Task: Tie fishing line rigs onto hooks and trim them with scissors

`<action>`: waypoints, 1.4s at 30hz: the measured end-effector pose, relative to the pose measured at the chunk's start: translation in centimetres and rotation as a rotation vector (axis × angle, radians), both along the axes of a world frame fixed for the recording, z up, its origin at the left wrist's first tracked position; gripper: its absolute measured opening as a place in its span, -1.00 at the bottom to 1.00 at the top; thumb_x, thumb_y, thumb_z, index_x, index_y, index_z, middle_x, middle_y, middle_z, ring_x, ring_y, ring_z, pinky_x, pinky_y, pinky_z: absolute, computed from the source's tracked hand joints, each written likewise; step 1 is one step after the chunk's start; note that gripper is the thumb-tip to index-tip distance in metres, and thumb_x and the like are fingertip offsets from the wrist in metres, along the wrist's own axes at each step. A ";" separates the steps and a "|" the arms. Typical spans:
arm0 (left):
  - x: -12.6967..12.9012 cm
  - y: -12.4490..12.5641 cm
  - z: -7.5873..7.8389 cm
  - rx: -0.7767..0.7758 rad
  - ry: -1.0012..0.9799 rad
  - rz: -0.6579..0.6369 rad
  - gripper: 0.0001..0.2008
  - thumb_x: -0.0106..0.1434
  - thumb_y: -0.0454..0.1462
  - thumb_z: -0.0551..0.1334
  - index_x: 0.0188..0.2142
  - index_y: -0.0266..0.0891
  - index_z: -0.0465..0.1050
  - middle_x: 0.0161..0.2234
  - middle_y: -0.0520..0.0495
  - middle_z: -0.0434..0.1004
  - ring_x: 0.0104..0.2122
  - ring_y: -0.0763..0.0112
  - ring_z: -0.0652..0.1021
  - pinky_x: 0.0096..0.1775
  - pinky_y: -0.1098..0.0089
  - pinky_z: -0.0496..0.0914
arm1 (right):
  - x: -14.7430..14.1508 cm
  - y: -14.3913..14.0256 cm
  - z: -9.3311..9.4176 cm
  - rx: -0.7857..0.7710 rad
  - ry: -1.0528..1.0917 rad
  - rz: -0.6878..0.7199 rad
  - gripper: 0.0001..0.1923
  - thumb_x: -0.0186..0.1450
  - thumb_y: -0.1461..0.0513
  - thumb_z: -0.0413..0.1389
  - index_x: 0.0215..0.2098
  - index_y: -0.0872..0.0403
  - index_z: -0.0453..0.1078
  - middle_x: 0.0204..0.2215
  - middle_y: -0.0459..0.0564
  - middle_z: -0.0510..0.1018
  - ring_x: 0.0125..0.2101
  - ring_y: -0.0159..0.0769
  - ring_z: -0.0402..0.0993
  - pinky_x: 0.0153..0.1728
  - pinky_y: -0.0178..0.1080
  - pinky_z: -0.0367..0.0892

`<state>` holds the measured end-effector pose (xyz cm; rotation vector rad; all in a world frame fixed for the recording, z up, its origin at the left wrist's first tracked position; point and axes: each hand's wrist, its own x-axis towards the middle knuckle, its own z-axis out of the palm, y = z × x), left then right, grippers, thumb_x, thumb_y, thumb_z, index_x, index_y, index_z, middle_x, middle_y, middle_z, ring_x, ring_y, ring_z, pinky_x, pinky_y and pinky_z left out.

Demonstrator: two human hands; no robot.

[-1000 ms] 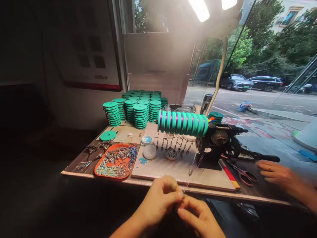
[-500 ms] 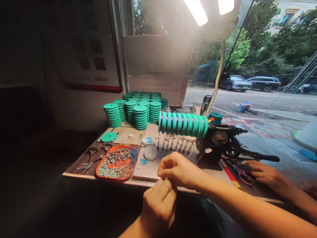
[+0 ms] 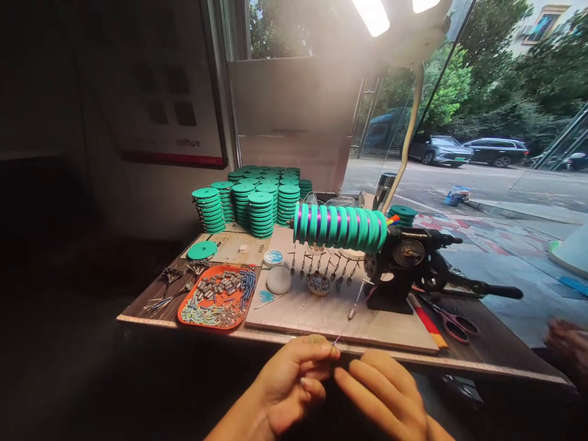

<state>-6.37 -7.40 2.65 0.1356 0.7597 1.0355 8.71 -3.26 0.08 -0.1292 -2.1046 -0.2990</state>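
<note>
My left hand is at the table's front edge, its thumb and forefinger pinching a thin purple fishing line. Close on its right is my right hand, fingers bent and held together; whatever is between them is hidden. Beyond the hands, a wooden board carries a small bowl of metal beads and a metal sinker on a rod. A row of green foam spools wound with purple line sits on a black hand-cranked winder, with several small rigs hanging below.
An orange tray of sinkers and small parts lies at left. Stacked green spools stand behind it. Scissors rest on the right, and another person's hand is at the right edge. A lamp rises behind the winder.
My hands have parted from being close together; the right has moved down and to the right, the left has turned. The other person's hand has drawn back from beside the scissors.
</note>
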 end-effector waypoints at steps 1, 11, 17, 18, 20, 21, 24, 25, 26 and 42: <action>0.0 0.0 0.0 -0.011 -0.019 0.003 -0.91 -0.04 -0.47 0.27 -0.56 -0.41 0.35 -0.59 0.05 0.28 -0.72 0.80 0.13 -0.75 0.78 -0.02 | 0.0 0.0 -0.1 0.001 0.006 -0.001 -0.82 0.25 0.41 -0.07 -0.34 0.22 0.38 -0.64 0.04 0.48 -0.57 -0.33 0.35 -0.57 -0.28 0.21; 0.8 -0.3 0.3 0.141 0.144 -0.032 -0.87 -0.07 -0.40 0.32 -0.54 -0.39 0.36 -0.57 0.04 0.27 -0.65 0.72 0.21 -0.72 0.72 -0.09 | -0.7 -1.1 -3.2 -1.308 0.214 0.218 -0.83 0.25 0.18 0.03 -0.44 0.08 0.37 -0.54 -0.08 0.38 -0.50 -0.38 0.35 -0.48 -0.34 0.28; 0.4 -0.5 0.1 0.775 1.254 0.081 -0.86 0.06 -0.45 0.16 -0.58 -0.28 0.34 -0.39 -0.03 0.28 -0.39 0.44 0.37 -0.34 0.46 0.26 | 0.6 -2.5 -1.9 -1.373 -0.088 0.217 -0.80 0.20 0.17 0.07 -0.54 0.09 0.33 -0.59 -0.12 0.37 -0.54 -0.42 0.32 -0.47 -0.40 0.23; 0.4 -0.7 -0.2 0.844 1.391 0.091 -0.85 0.09 -0.47 0.12 -0.53 -0.27 0.36 -0.35 -0.07 0.29 -0.37 0.41 0.39 -0.32 0.44 0.27 | 0.7 -2.6 -0.9 -1.243 -0.141 0.195 -0.85 0.20 0.24 0.06 -0.52 0.09 0.35 -0.56 -0.11 0.41 -0.52 -0.43 0.34 -0.48 -0.42 0.23; 0.3 -1.2 -1.1 0.984 1.589 0.122 -0.82 0.12 -0.48 0.07 -0.46 -0.27 0.40 -0.32 -0.14 0.32 -0.38 0.35 0.42 -0.34 0.42 0.30 | 0.5 -2.3 1.6 -1.105 -0.204 0.200 -0.86 0.19 0.32 0.02 -0.48 0.08 0.38 -0.54 -0.09 0.46 -0.52 -0.43 0.36 -0.48 -0.44 0.23; 0.3 -1.4 -1.7 1.045 1.663 0.156 -0.81 0.13 -0.47 0.07 -0.42 -0.27 0.42 -0.33 -0.18 0.34 -0.38 0.33 0.43 -0.35 0.41 0.31 | 0.2 -1.8 2.9 -1.119 -0.208 0.193 -0.85 0.19 0.32 0.00 -0.48 0.09 0.39 -0.54 -0.09 0.47 -0.51 -0.43 0.37 -0.47 -0.43 0.23; 0.5 -1.6 -3.4 1.121 1.807 0.359 -0.74 0.14 -0.49 0.07 -0.27 -0.25 0.46 -0.28 -0.24 0.42 -0.30 0.25 0.48 -0.29 0.40 0.34 | -2.1 0.9 6.3 -1.381 -0.173 0.091 -0.83 0.15 0.25 0.04 -0.59 0.11 0.35 -0.63 -0.13 0.40 -0.53 -0.43 0.29 -0.49 -0.39 0.17; 0.5 -1.6 -3.7 1.106 1.810 0.452 -0.70 0.14 -0.51 0.07 -0.24 -0.22 0.47 -0.26 -0.25 0.44 -0.27 0.24 0.48 -0.27 0.39 0.33 | -3.1 1.9 7.0 -1.485 -0.207 0.103 -0.85 0.10 0.27 0.07 -0.61 0.12 0.32 -0.66 -0.16 0.35 -0.57 -0.45 0.24 -0.53 -0.40 0.14; 0.5 -1.5 -3.9 1.089 1.795 0.521 -0.68 0.13 -0.52 0.06 -0.23 -0.20 0.48 -0.24 -0.25 0.45 -0.26 0.24 0.49 -0.25 0.39 0.33 | -4.2 3.0 7.5 -1.540 -0.242 0.116 -0.86 0.08 0.29 0.07 -0.63 0.13 0.30 -0.68 -0.18 0.32 -0.60 -0.48 0.20 -0.56 -0.41 0.12; -0.2 -0.1 0.2 0.056 0.189 -0.012 -0.76 -0.19 -0.37 0.36 -0.58 -0.33 0.28 -0.57 0.08 0.23 -0.67 0.75 0.16 -0.70 0.72 -0.11 | 0.0 0.2 0.0 0.001 -0.103 0.019 -0.81 0.25 0.38 -0.04 -0.34 0.23 0.42 -0.53 0.09 0.53 -0.57 -0.31 0.34 -0.59 -0.27 0.18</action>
